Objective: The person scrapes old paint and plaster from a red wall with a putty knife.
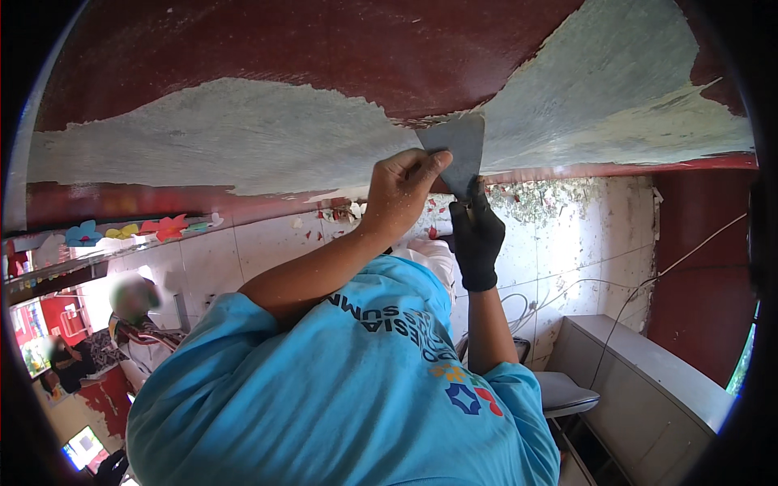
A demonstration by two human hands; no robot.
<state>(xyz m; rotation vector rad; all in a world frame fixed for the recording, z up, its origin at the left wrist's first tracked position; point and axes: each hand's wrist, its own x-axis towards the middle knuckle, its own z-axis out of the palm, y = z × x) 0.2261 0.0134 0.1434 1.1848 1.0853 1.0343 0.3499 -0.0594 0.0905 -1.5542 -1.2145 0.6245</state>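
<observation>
Light-blue printed T-shirt [324, 397], bare left hand [399, 193], black-gloved right hand [478, 239], both gripped triangular grey metal scraper [463, 144], edge met dark-red paint [389, 57].

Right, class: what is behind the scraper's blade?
Pale grey surface shows beside the blade, dark red paint beyond its far edge; the part directly behind is covered and cannot be seen.

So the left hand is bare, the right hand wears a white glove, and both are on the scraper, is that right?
Not quite: the glove on the right hand is black, not white, as the head view shows. The left hand is bare, and both are on the scraper.
</observation>
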